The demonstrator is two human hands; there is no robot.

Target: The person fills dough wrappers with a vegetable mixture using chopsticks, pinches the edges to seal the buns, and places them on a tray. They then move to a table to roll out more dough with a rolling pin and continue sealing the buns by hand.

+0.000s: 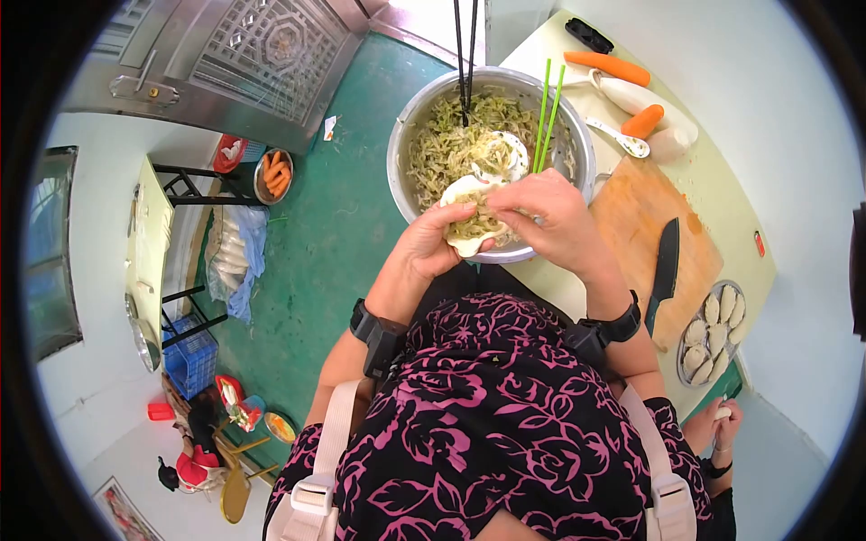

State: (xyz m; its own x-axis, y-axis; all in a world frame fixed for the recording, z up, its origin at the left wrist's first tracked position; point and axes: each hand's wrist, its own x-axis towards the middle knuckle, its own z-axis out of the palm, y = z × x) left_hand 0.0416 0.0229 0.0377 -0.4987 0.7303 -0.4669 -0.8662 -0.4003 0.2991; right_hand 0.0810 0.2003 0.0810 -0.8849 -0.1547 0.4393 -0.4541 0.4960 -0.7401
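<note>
My left hand cradles an unfolded dumpling wrapper, its thumb over the near edge. Shredded greenish filling lies on the wrapper. From the right, my right hand reaches over it, fingers pinched at the wrapper's right side; the exact contact is partly hidden. Just beneath both hands stands a large metal bowl of the same shredded filling. A white spoon rests in the bowl, along with black chopsticks and green chopsticks.
Right of the bowl, the table carries a cutting board, a knife, carrots, a white radish, a patterned spoon and a plate of dumplings. Another person's hands hold dough at lower right.
</note>
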